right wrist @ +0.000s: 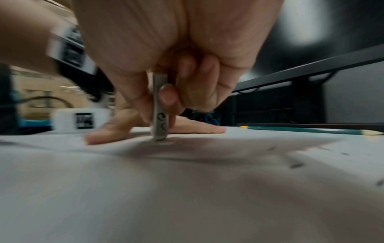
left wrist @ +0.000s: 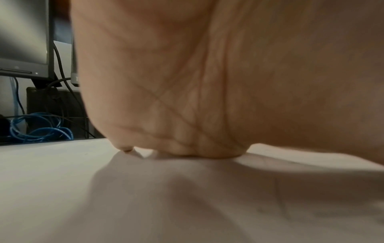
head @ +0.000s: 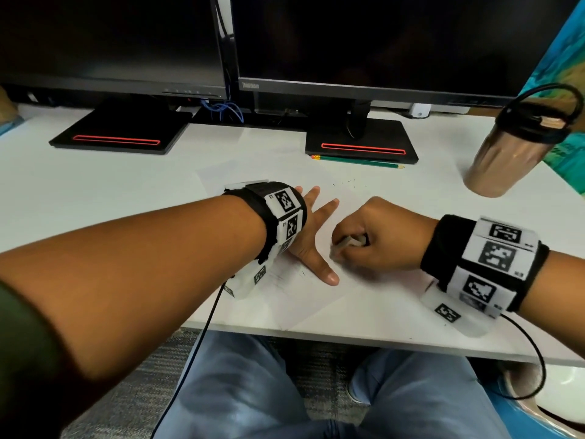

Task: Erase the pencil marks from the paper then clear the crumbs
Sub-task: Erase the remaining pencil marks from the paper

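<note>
A white sheet of paper [head: 294, 299] lies on the white desk, faint pencil marks [head: 286, 277] near its front left. My left hand [head: 313, 236] lies flat on the sheet, fingers spread, pressing it down; its palm [left wrist: 187, 98] fills the left wrist view. My right hand [head: 367, 242] pinches a grey-white eraser [head: 346, 241] between thumb and fingers. The eraser [right wrist: 160, 113] stands upright with its lower end on the paper [right wrist: 187, 189], just right of the left thumb. Dark crumbs [head: 348, 182] dot the far part of the sheet, and crumbs [right wrist: 296, 165] also show at right.
A green pencil [head: 357, 161] lies before the right monitor's stand [head: 361, 144]. Two dark monitors [head: 380, 42] stand at the back with blue cables [head: 228, 110] between them. A copper tumbler [head: 509, 153] stands at far right. The desk's front edge [head: 348, 339] is near my knees.
</note>
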Tool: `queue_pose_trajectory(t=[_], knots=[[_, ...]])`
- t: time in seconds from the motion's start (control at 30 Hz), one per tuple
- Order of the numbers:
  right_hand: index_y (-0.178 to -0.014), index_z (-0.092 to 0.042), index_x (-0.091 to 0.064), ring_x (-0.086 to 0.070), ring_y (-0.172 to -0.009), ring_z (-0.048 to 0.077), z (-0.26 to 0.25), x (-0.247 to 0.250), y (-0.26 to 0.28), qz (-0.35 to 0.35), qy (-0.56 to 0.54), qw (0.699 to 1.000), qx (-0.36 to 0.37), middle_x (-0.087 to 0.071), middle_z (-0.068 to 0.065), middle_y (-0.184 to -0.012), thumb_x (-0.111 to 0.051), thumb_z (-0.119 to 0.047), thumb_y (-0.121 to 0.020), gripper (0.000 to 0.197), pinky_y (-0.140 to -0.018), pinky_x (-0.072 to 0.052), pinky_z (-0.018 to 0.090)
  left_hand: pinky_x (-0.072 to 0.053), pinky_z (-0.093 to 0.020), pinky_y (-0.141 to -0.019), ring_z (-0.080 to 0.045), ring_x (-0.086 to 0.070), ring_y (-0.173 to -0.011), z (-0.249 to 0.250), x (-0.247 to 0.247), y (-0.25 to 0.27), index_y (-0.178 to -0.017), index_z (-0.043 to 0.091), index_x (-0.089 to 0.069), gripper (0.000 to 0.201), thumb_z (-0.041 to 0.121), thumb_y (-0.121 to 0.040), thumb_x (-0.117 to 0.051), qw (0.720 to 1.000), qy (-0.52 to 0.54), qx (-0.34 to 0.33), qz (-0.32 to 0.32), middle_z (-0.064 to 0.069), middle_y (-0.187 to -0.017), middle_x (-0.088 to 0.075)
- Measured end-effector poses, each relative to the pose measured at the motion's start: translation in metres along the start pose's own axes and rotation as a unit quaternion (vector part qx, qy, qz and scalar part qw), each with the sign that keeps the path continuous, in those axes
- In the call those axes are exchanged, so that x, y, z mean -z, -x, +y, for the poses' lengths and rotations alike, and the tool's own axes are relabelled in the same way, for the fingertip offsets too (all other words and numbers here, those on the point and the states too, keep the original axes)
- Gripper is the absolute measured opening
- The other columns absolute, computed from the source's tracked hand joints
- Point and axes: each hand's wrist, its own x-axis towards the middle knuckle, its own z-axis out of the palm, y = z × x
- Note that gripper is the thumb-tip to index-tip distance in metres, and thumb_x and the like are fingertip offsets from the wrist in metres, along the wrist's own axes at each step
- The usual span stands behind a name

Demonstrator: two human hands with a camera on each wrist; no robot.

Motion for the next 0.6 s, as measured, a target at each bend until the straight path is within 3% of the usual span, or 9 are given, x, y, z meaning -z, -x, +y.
queue_pose_trajectory(t=[0.1, 0.17, 0.27, 0.4, 0.5, 0.6], knots=[[-0.087, -0.02, -0.076, -0.061, -0.064, 0.006, 0.012, 0.01, -0.002, 0.025, 0.0, 0.999, -0.047, -0.071, -0.01, -0.073, -0.066, -0.032, -0.086, 0.015, -0.064, -0.047, 0.021, -0.005, -0.061, -0.118, -0.039, 0.016, -0.15, 0.0, 0.0, 0.002, -0.148, 0.037, 0.031, 0.146, 0.098, -0.047, -0.055, 1.0, 0.006, -0.001, 0.003, -0.007, -0.16, 0.031], [-0.082, -0.014, -0.074, -0.057, -0.059, 0.012, 0.012, 0.009, -0.001, 0.044, 0.036, 0.998, -0.032, -0.068, -0.004, -0.067, -0.059, -0.034, -0.086, 0.025, -0.06, -0.047, 0.025, -0.005, -0.061, -0.118, -0.039, 0.016, -0.15, 0.001, 0.001, 0.002, -0.149, 0.036, 0.031, 0.145, 0.097, -0.048, -0.055, 1.0, 0.007, 0.0, 0.004, -0.008, -0.16, 0.031], [-0.081, -0.012, -0.073, -0.058, -0.059, 0.016, -0.004, -0.001, 0.003, -0.017, 0.008, 1.0, 0.022, -0.068, 0.002, -0.066, -0.058, -0.031, -0.085, 0.024, -0.059, -0.047, 0.026, -0.004, -0.061, -0.118, -0.039, 0.017, -0.15, 0.0, 0.002, 0.0, -0.148, 0.037, 0.032, 0.148, 0.099, -0.044, -0.054, 1.0, 0.003, 0.0, 0.0, -0.008, -0.16, 0.032], [-0.088, -0.02, -0.075, -0.065, -0.071, 0.015, 0.016, 0.017, 0.002, 0.022, 0.059, 0.997, -0.04, -0.073, -0.004, -0.08, -0.057, -0.038, -0.086, 0.025, -0.07, -0.052, 0.029, 0.001, -0.06, -0.118, -0.037, 0.021, -0.149, -0.002, 0.0, 0.004, -0.148, 0.037, 0.032, 0.146, 0.096, -0.049, -0.057, 1.0, 0.02, -0.012, 0.0, -0.007, -0.159, 0.034], [-0.096, -0.023, -0.075, -0.06, -0.072, 0.005, 0.023, 0.035, 0.0, 0.052, 0.049, 0.996, -0.056, -0.072, -0.012, -0.086, -0.064, -0.028, -0.089, 0.014, -0.068, -0.046, 0.018, 0.006, -0.061, -0.117, -0.035, 0.028, -0.147, -0.005, 0.0, 0.007, -0.148, 0.035, 0.033, 0.144, 0.095, -0.053, -0.058, 0.999, 0.027, -0.024, 0.008, -0.006, -0.158, 0.037], [-0.095, -0.025, -0.076, -0.062, -0.076, 0.007, 0.013, 0.037, -0.006, 0.038, 0.021, 0.998, -0.044, -0.072, -0.011, -0.085, -0.066, -0.029, -0.087, 0.014, -0.071, -0.051, 0.026, 0.008, -0.063, -0.117, -0.034, 0.034, -0.144, 0.002, 0.007, 0.011, -0.146, 0.037, 0.035, 0.138, 0.094, -0.057, -0.055, 0.997, 0.053, -0.051, 0.009, -0.004, -0.157, 0.039]])
